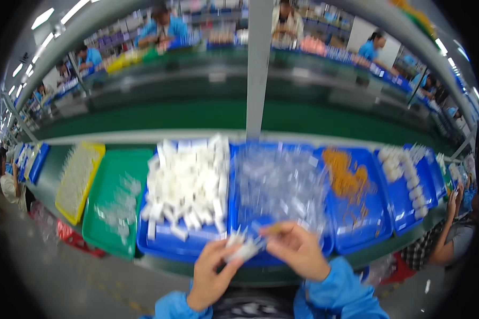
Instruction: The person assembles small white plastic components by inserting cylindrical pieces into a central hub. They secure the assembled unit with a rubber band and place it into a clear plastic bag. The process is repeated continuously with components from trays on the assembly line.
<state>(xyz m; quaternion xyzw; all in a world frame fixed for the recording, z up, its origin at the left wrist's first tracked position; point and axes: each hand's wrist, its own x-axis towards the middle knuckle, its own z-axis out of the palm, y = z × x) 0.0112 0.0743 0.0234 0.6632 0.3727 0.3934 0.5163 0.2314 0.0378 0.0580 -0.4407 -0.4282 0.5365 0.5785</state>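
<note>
My left hand (pixel 212 272) is closed round a small bundle of white pieces (pixel 241 249) with thin prongs sticking up, blurred by motion. Close beside it, my right hand (pixel 299 250) has its thumb and forefinger pinched together near the bundle's top. A yellowish-brown smear shows at those fingertips, but what they hold is too blurred to name. Both hands are over the front edges of two blue trays. One tray (pixel 183 245) carries a heap of white blocks (pixel 189 183); the other holds clear plastic pieces (pixel 279 183).
Right of these, a blue tray (pixel 375 212) holds orange rubber bands (pixel 346 173), and another holds white round pieces (pixel 410 178). Leftward are a green tray (pixel 104 234) with clear parts and a yellow tray (pixel 72 212). A grey post (pixel 258 69) rises behind. A person (pixel 457 239) sits at right.
</note>
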